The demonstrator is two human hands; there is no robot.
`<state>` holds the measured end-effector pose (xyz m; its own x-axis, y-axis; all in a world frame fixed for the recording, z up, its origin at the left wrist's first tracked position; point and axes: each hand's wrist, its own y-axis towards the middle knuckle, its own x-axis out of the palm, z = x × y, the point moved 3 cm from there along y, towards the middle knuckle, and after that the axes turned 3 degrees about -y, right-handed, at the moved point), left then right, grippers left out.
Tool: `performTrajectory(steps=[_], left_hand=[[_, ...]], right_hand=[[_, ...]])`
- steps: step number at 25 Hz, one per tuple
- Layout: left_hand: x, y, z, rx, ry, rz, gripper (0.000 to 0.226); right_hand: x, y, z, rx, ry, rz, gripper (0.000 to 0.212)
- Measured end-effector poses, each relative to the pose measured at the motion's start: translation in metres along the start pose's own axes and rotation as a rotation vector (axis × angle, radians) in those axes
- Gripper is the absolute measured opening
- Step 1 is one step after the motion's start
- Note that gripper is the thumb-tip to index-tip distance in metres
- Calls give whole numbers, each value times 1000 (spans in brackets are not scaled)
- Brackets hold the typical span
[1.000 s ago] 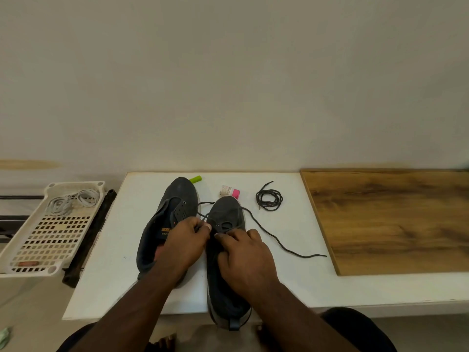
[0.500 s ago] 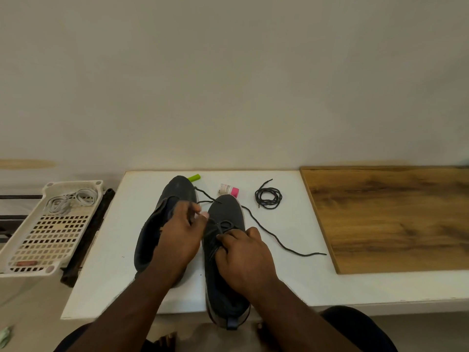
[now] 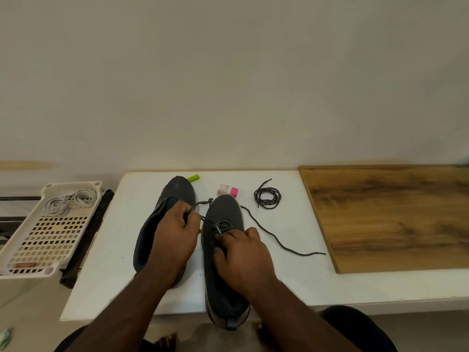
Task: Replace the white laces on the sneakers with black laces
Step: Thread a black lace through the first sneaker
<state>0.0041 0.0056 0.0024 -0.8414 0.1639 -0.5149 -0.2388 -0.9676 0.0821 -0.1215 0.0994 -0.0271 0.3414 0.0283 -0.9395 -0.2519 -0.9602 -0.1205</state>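
Head view: threading step on the right sneaker (image 3: 223, 250) at the table's (image 3: 121, 250) front edge — left hand (image 3: 175, 240) pinches the black lace (image 3: 276, 241), right hand (image 3: 243, 260) grips the eyelet area; next, prob. pull slack thru & cross over.

Left sneaker (image 3: 177, 191): mid-body hidden under left hand (image 3: 175, 232).
Right sneaker (image 3: 223, 212): eyelets covered by right hand (image 3: 241, 257).
Wooden board (image 3: 393, 217): cut off at right edge.
Pink-capped bottle (image 3: 228, 190): label unreadable.
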Motion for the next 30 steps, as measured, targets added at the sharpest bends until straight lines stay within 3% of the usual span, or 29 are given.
performTrajectory(steps=[3,6,8,9,11,13,17,21,23,25,27,30], left_hand=[[5,-1,-7,-80,-32,-83,12],[4,-2,-4,13,79,-100,5],[-1,-2,0,75,105,-69,12],[-4,-1,1,76,97,-44,17],[-10,1,3,51,159,-17,23],[-14,2,7,20,332,-57,34],[-11,-1,7,-99,633,-255,53],[-4,-2,-5,-174,722,-451,52],[-3,-2,-4,-142,761,-464,39],[-1,-2,3,-52,654,-382,23],[2,-2,12,45,404,-292,4],[9,-4,14,68,283,-295,33]], right_hand=[[0,-2,1,-17,-13,-7,42],[-13,-2,2,-37,177,99,39],[-25,10,40,117,267,259,33],[-30,17,72,235,210,263,31],[-29,21,134,424,-56,53,28],[-15,15,167,493,-261,-201,18],[-2,13,168,483,-237,-130,17],[-17,20,151,525,3,-48,9],[-35,21,133,517,360,129,7],[-56,15,108,458,741,286,11],[-67,10,80,324,967,201,22],[-70,6,43,124,1020,56,23]])
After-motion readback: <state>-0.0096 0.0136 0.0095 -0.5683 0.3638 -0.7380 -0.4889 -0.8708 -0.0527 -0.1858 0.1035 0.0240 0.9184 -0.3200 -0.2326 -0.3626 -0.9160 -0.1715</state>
